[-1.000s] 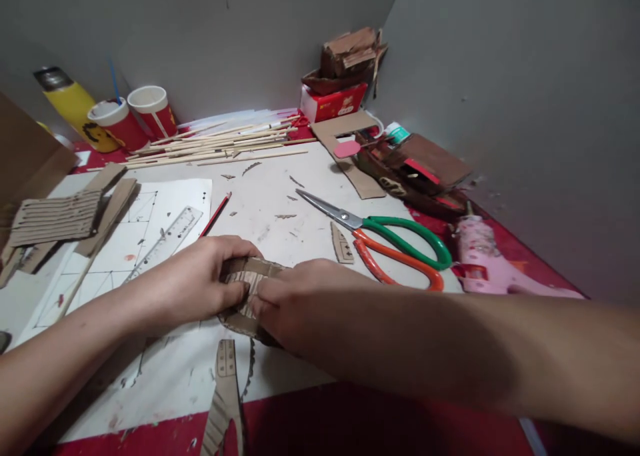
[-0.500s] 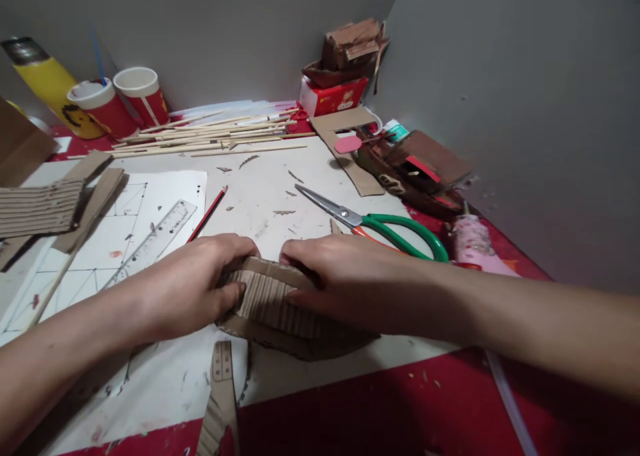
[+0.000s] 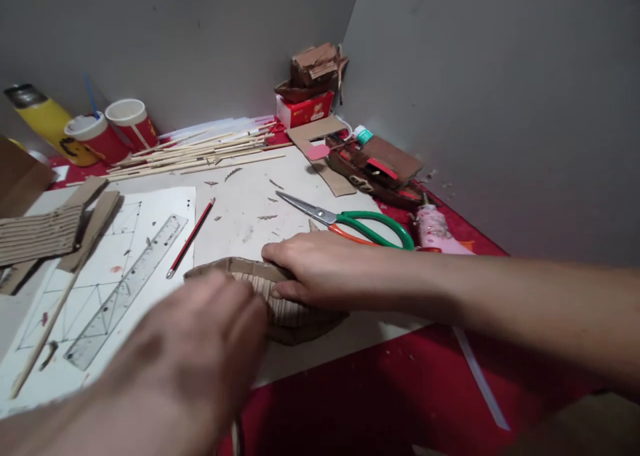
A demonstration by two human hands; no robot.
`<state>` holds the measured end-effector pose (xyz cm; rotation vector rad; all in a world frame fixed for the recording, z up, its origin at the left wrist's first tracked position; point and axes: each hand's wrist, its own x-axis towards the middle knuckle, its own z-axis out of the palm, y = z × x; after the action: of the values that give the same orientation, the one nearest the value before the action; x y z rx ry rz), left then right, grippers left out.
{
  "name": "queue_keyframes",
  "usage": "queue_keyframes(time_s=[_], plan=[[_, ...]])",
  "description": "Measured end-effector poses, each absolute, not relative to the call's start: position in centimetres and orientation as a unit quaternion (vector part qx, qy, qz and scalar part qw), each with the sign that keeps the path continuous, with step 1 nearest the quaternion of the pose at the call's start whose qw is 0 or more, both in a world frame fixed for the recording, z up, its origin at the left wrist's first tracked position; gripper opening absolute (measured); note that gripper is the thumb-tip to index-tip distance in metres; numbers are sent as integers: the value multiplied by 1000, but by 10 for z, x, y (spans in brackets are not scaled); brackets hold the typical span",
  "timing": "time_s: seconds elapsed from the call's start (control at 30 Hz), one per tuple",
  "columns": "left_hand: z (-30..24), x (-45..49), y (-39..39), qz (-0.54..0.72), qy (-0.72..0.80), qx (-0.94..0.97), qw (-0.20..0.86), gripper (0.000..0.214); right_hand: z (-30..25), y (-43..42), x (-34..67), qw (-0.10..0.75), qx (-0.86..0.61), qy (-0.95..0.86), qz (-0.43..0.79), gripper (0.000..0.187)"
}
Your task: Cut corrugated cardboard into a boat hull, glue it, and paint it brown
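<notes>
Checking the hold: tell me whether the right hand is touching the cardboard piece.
Touching. Head view: the right hand grips the cardboard piece, fingers over its rim, thumb on the ribbed face.

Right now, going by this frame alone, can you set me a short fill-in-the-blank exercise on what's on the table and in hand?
1. The right hand holds the rim of a curved piece of corrugated ____.
2. The scissors behind that hand have one orange handle and one ____ handle.
3. ____ red cups stand beside the yellow bottle.
4. The pencil beside the clear ruler is ____.

Missing words: cardboard; green; two; red.
</notes>
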<state>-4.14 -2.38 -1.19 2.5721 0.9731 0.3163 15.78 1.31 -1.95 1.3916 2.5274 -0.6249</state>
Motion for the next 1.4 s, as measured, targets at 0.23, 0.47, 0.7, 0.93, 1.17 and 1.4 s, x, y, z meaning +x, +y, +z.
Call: queue_keyframes(time_s=[0.23,0.47,0.7,0.93,1.17,1.4], plan=[[-30,-27,-48,-1,248,969,3,36,-16,16,158,120,468,845,-227,25],[-45,-27,-35,98,218,971,19,38,-17,19,153,163,485,830,-221,18],[-48,-30,-35,82,223,968,81,27,-15,11,165,66,451,873,-171,20],[-71,-36,-34,148,259,949,97,34,-35,-59,168,-101,351,929,65,17],[-74,-35,-33,131,332,916,183,35,-73,-61,171,-167,327,928,66,21],[-75,-31,-34,123,405,876,231,35,-66,-56,171,-154,318,935,28,21]])
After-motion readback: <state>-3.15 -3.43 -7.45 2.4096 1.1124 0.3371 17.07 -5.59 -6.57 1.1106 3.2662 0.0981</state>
